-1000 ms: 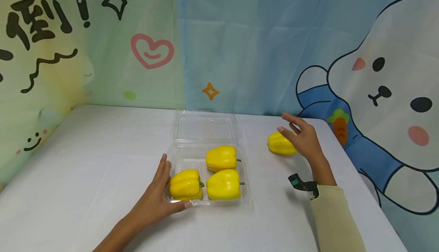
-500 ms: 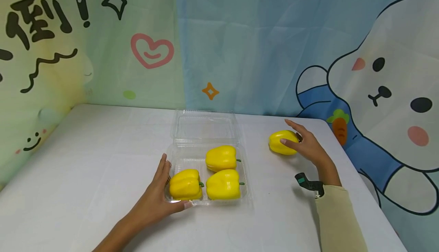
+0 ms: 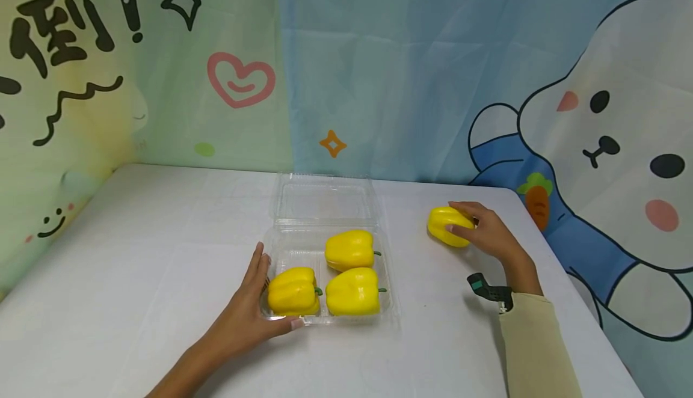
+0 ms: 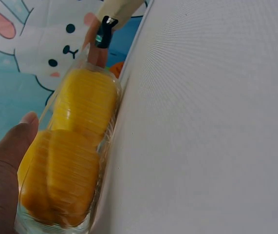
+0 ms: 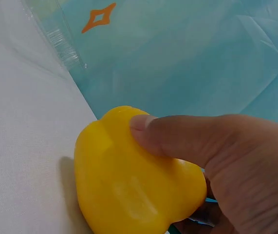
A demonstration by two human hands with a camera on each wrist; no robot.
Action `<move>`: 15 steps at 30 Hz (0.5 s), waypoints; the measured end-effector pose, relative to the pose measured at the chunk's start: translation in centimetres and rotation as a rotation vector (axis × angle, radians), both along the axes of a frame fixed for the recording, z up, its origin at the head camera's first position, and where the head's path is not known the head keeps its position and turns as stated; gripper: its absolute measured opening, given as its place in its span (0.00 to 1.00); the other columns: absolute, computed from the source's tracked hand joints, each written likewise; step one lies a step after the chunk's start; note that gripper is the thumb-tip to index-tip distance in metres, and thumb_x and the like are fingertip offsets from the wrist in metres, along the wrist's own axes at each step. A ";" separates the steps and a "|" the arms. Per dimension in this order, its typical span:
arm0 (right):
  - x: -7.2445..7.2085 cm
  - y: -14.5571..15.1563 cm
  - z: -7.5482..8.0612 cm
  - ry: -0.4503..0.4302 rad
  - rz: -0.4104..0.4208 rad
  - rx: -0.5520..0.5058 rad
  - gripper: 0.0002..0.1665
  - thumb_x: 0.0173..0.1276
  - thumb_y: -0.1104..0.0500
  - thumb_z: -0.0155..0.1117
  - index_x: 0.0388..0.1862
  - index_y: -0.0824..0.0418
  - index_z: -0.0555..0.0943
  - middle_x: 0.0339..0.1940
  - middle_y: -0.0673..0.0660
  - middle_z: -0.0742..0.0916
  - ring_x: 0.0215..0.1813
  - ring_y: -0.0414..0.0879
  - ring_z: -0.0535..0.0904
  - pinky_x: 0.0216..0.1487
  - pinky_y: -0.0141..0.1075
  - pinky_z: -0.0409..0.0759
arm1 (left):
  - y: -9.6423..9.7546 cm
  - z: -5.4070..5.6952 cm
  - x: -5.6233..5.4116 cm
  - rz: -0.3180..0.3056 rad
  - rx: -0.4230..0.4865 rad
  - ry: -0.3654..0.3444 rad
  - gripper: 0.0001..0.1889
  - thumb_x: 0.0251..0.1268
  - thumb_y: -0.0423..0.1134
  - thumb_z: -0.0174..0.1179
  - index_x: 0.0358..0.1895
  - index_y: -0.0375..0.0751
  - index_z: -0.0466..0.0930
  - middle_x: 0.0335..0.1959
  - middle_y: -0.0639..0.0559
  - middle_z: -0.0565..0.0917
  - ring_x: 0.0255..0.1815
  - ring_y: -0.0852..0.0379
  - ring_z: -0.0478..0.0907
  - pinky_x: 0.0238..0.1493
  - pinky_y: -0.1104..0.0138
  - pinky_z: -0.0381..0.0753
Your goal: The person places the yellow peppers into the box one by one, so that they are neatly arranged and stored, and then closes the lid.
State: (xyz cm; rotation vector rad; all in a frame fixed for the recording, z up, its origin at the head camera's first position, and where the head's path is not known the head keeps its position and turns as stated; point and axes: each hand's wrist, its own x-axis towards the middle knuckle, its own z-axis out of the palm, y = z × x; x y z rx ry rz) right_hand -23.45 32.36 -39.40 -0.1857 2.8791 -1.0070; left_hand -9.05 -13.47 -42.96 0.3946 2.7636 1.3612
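Observation:
A yellow bell pepper (image 3: 445, 225) lies on its side at the right of the table, and my right hand (image 3: 487, 229) grips it near the stem end. In the right wrist view the thumb (image 5: 163, 134) presses on the pepper's skin; the other fingers are mostly hidden behind it. My left hand (image 3: 251, 302) rests against the near left corner of a clear plastic clamshell box (image 3: 390, 302), fingers along its side and thumb at its front edge. Inside lie three more yellow peppers: one front left (image 3: 292, 291), one front right (image 3: 353, 291), one back right (image 3: 349, 250).
The box's clear lid (image 3: 325, 199) lies folded back towards the cloth backdrop (image 3: 379, 85), which is printed with cartoon figures. A white cloth covers the table (image 3: 162, 247). A dark wrist camera (image 3: 487, 290) sticks out from my right wrist.
My right hand has come down onto the loose pepper and taken hold of it, turning it slightly and shifting it a little right. The left hand and box stay still.

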 end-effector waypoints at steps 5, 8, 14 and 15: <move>-0.1 -0.2 0.0 -0.002 -0.003 0.008 0.40 0.69 0.50 0.65 0.74 0.62 0.63 0.72 0.69 0.65 0.66 0.65 0.63 0.65 0.59 0.65 | 0.0 -0.1 0.0 -0.002 -0.002 -0.001 0.68 0.42 0.64 0.74 0.78 0.38 0.36 0.79 0.47 0.34 0.76 0.40 0.47 0.67 0.43 0.55; -0.2 -0.1 -0.2 -0.006 -0.003 0.009 0.40 0.69 0.49 0.64 0.75 0.61 0.63 0.72 0.69 0.65 0.66 0.65 0.63 0.65 0.59 0.65 | 0.1 -0.1 0.1 -0.002 -0.003 -0.003 0.68 0.42 0.64 0.74 0.78 0.37 0.37 0.79 0.47 0.34 0.76 0.39 0.47 0.67 0.43 0.55; -0.2 -0.3 -0.1 -0.002 -0.002 0.023 0.40 0.69 0.48 0.65 0.74 0.62 0.64 0.71 0.69 0.66 0.65 0.64 0.64 0.64 0.59 0.66 | 0.1 0.0 0.0 -0.002 -0.002 0.002 0.68 0.42 0.63 0.74 0.78 0.39 0.35 0.79 0.46 0.35 0.75 0.39 0.48 0.67 0.43 0.55; -0.2 -0.4 0.0 0.000 -0.001 0.026 0.40 0.69 0.48 0.65 0.74 0.63 0.64 0.71 0.69 0.66 0.65 0.64 0.64 0.64 0.59 0.66 | 0.1 0.0 0.0 0.000 -0.002 0.002 0.69 0.42 0.62 0.75 0.78 0.40 0.35 0.79 0.46 0.36 0.75 0.40 0.48 0.67 0.43 0.55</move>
